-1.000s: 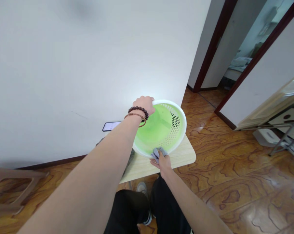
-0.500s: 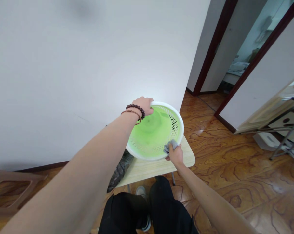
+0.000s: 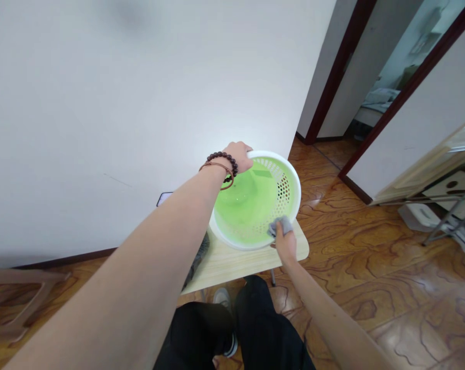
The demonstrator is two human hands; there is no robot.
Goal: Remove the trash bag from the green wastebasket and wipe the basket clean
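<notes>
A round green plastic basket with a white rim and a perforated side is held tilted over a small pale wooden table. My left hand, with a beaded bracelet and a brown cord on its wrist, is closed over the far rim. At the near right edge, my right hand pinches a grey cloth against the white rim. Some of its fingers are hidden under the basket.
The table stands by a white wall. A dark bag and a phone lie partly behind my left arm. A brown plastic stool is at the lower left. To the right are a doorway and a metal-legged rack.
Both hands and the basket have shifted slightly right and away from me. A phone now shows beside my left arm. The cloth stays at the near right rim.
</notes>
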